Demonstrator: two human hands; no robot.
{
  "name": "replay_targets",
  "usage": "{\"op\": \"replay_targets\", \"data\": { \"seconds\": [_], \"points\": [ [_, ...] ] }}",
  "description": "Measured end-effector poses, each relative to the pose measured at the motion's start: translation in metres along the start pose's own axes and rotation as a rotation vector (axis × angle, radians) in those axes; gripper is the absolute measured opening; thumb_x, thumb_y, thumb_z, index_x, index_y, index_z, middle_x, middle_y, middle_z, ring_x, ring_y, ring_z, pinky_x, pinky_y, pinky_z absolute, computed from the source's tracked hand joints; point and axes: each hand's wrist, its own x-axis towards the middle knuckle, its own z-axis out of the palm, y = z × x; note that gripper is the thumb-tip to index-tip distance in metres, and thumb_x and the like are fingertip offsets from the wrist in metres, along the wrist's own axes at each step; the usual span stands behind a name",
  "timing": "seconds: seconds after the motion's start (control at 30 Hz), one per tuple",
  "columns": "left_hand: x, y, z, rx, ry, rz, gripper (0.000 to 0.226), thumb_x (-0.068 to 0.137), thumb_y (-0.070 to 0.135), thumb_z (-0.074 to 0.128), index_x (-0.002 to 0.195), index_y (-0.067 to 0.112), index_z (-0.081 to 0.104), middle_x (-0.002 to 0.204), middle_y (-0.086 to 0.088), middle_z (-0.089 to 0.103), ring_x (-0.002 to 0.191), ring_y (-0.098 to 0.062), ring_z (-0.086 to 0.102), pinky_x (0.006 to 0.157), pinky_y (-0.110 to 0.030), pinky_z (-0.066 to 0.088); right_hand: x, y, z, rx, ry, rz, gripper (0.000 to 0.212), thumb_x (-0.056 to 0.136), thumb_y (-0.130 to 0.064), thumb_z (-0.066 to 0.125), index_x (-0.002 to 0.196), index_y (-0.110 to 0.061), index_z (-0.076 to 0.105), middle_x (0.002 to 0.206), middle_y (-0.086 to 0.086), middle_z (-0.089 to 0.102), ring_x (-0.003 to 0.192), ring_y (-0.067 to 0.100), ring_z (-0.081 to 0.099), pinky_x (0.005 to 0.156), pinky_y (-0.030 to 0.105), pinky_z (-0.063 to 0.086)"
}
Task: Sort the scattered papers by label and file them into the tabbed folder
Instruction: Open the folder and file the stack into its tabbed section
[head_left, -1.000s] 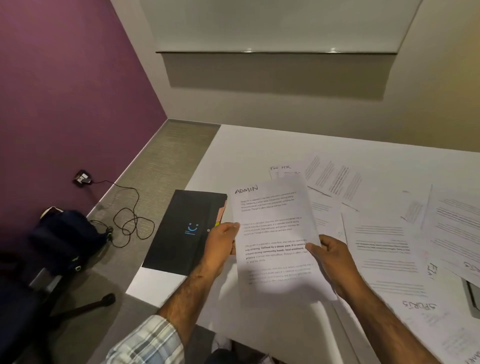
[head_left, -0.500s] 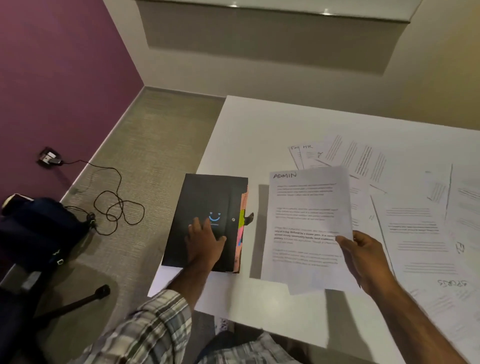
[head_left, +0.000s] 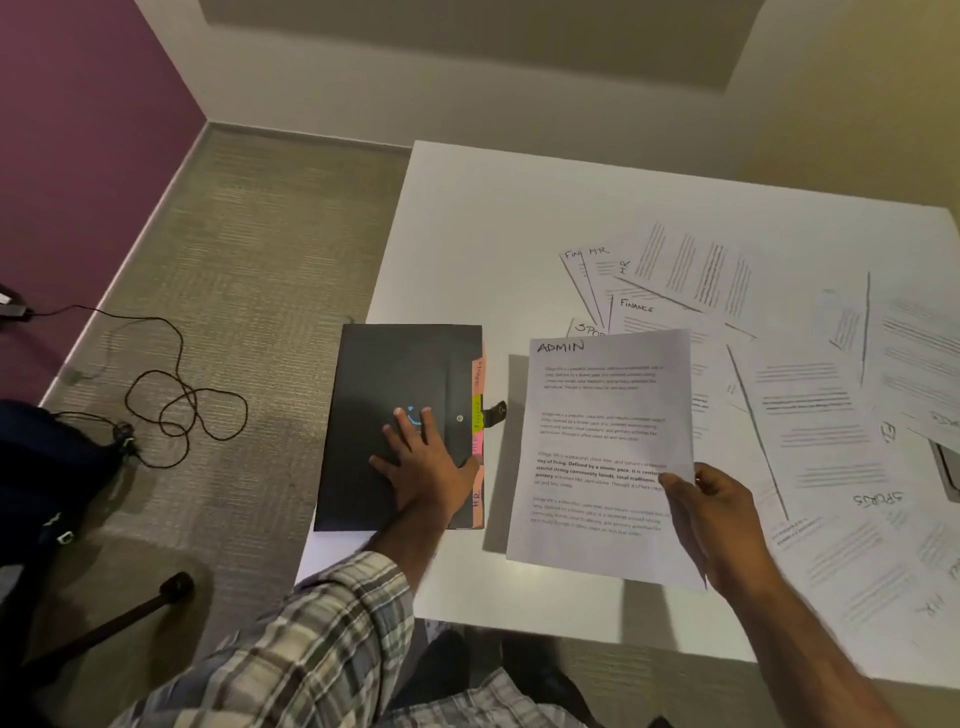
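On white table (head_left: 467, 249), left hand (head_left: 423, 462) flat on folder (head_left: 384, 374); right hand (head_left: 714, 519) pinching ADMIN sheet (head_left: 602, 447)

The black folder (head_left: 384, 395) lies closed and flat at the bench's (head_left: 493, 234) left edge, with pink and green tabs (head_left: 478, 415) jutting from its right side. Just beside it, the right hand (head_left: 711, 514) pinches the printed ADMIN sheet (head_left: 602, 447). Farther right, papers (head_left: 810, 415) labelled FINANCE, HR and SPORTS lie overlapping.
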Motion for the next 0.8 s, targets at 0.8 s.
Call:
{"op": "replay_targets", "data": {
  "seconds": [0.8],
  "points": [
    [0.037,0.046,-0.013,0.170,-0.079,0.149,0.050,0.098,0.028,0.055,0.143,0.010,0.042,0.163,-0.020,0.026,0.141,-0.054,0.033,0.098,-0.055,0.054,0.003,0.005,-0.017,0.086,0.027,0.031,0.017,0.095,0.004,0.061,0.109,0.011,0.066,0.112,0.023,0.074,0.107,0.036,0.072,0.103,0.049,0.051]
  ]
}}
